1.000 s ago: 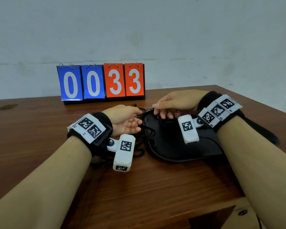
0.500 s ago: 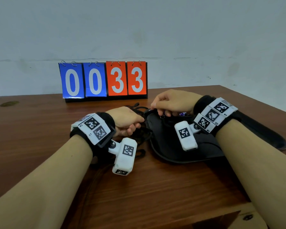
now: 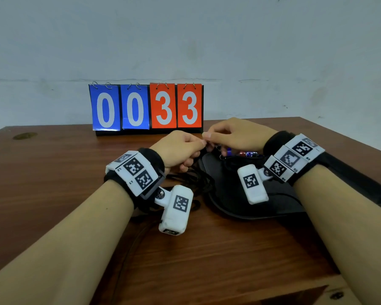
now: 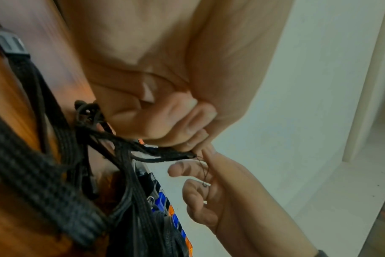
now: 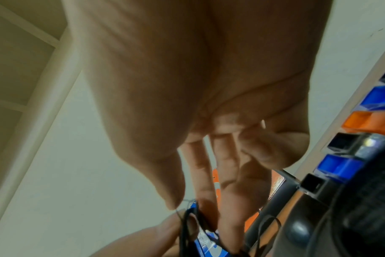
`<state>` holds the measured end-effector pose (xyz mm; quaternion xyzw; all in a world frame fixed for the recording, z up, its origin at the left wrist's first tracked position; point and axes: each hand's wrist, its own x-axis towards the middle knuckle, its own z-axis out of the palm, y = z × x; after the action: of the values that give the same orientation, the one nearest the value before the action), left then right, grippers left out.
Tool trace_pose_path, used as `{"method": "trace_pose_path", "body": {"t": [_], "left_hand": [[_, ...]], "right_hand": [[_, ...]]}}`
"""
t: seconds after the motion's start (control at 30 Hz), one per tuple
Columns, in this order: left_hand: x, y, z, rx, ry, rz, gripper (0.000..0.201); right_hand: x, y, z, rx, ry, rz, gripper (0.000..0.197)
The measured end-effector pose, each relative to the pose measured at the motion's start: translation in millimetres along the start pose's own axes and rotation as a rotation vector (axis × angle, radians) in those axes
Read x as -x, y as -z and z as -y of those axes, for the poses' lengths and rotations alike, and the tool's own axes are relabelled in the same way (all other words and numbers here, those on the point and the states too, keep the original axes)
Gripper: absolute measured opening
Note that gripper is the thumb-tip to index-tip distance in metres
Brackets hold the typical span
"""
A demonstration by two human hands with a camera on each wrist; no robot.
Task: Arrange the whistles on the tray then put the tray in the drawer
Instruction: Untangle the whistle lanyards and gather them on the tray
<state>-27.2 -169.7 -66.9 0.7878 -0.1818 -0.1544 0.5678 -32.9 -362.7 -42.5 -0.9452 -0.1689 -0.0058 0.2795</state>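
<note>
A black tray (image 3: 240, 208) lies on the wooden table, right of centre. Several whistles (image 3: 246, 154), blue, red and dark, lie in a row at its far end, and also show in the right wrist view (image 5: 339, 165). Their black lanyards (image 3: 191, 179) spill in a tangle over the tray's left rim. My left hand (image 3: 198, 146) is lifted above that tangle, fingers curled, pinching the end of one lanyard (image 4: 176, 154). My right hand (image 3: 209, 137) meets it fingertip to fingertip and pinches the thin cord (image 4: 205, 172) at that same end.
A flip scoreboard (image 3: 145, 106) reading 0033 stands at the back of the table, just behind the hands. Under the table's front edge at the lower right there is a dark opening (image 3: 295, 298). A white wall rises behind.
Both hands have lifted from the tray's left end and moved toward the scoreboard, closing together. The left hand, earlier low on the lanyards, now holds one lanyard end up.
</note>
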Motion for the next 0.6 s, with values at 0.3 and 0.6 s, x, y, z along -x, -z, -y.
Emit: {"method": "trace_pose_path", "body": {"t": [0.3,0.6], "left_hand": [[-8.2,5.2,7.3,-0.007,0.000,-0.095,0.021],[-3.7,0.0,-0.6,0.060,-0.034,-0.143,0.019]], "right_hand": [[2.5,1.2,2.4,-0.080,0.052,0.021,0.018],[3.1,1.2,4.0,-0.023,0.070,-0.019,0.023]]}}
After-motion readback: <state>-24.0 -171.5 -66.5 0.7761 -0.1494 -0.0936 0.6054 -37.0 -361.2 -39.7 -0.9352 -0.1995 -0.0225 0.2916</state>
